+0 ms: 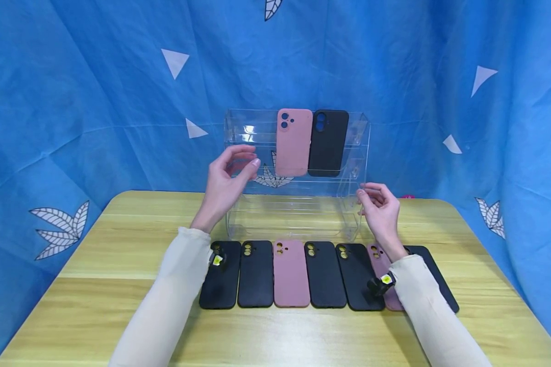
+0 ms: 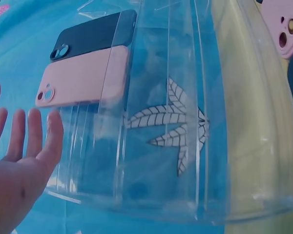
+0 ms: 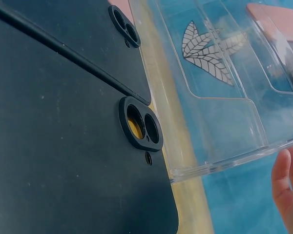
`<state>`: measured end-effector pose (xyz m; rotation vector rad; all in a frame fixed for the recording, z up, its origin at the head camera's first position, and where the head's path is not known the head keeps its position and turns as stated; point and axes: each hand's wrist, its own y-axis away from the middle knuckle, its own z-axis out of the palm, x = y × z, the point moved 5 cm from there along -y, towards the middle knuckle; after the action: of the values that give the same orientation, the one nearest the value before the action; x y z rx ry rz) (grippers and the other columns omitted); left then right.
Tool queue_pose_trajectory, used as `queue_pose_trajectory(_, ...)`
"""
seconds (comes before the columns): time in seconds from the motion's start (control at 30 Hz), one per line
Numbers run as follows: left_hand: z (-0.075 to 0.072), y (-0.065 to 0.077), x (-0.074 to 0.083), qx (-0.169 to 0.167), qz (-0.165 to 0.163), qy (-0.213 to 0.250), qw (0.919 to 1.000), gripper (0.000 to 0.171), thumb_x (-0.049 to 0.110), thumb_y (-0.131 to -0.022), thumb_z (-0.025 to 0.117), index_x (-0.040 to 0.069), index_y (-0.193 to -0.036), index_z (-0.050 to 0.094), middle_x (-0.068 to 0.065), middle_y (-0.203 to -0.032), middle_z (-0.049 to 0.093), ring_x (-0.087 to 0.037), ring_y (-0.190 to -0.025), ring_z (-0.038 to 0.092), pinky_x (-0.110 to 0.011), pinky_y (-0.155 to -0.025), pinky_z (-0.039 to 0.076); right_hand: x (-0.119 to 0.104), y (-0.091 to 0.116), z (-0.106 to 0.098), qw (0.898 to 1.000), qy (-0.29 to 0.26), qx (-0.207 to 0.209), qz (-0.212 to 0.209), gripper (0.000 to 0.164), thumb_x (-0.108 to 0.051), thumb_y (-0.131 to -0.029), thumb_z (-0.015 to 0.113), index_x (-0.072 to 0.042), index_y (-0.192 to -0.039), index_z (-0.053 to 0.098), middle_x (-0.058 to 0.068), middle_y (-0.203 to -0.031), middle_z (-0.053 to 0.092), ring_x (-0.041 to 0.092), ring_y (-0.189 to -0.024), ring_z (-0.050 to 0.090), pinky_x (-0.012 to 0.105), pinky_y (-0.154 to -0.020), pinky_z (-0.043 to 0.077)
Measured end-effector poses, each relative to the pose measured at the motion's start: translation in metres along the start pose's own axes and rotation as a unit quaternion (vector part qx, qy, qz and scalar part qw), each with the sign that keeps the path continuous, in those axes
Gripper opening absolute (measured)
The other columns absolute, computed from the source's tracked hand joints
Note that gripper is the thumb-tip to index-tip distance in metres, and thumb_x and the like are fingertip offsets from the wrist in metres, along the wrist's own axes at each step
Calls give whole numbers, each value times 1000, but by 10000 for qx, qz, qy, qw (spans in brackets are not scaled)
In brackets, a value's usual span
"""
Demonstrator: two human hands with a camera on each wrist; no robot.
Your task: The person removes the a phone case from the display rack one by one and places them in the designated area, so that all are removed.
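Observation:
A clear tiered display rack point(image 1: 298, 232) stands on the table. On its top tier a pink phone case point(image 1: 294, 145) and a black phone case point(image 1: 329, 145) lean side by side, camera holes up. My left hand point(image 1: 227, 176) is raised before the rack's left part, holding nothing; the left wrist view shows its fingers point(image 2: 35, 129) spread and gently bent. Beside the rack's right edge is my right hand point(image 1: 382, 211), loosely curled with nothing in it. Whether its fingertips touch the rack, I cannot tell.
In front of the rack lies a row of several black and pink phone cases, among them a pink case point(image 1: 292, 275) and a black case point(image 1: 256, 278). My right forearm partly covers the row's right end. Behind the wooden table point(image 1: 96, 295) hangs a blue curtain point(image 1: 119, 92).

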<state>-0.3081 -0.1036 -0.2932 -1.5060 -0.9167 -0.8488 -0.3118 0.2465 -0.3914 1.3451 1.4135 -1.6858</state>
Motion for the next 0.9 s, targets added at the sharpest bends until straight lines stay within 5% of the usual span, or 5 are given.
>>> queue_pose_trajectory(0.33, 19, -25, 0, 378, 30, -438, 9983, 35, 26, -99, 68, 16, -133, 63, -11, -127, 66, -25, -117, 66, -41, -100, 56, 2, 0, -1, 9999, -85, -1, 120, 28, -12, -98, 69, 4, -120, 65, -14, -96, 71, 5, -72, 64, 17, -54, 54)
queue_pose_trajectory(0.9, 41, -55, -18, 605, -511, -1097, 9908, 37, 30, -99, 67, 21, -134, 62, -3, -123, 67, -21, -116, 67, -39, -97, 56, -1, 1, -1, 9999, 2, -100, 138, 28, -14, -99, 67, 3, -121, 65, -15, -97, 71, 4, -72, 65, 17, -55, 55)
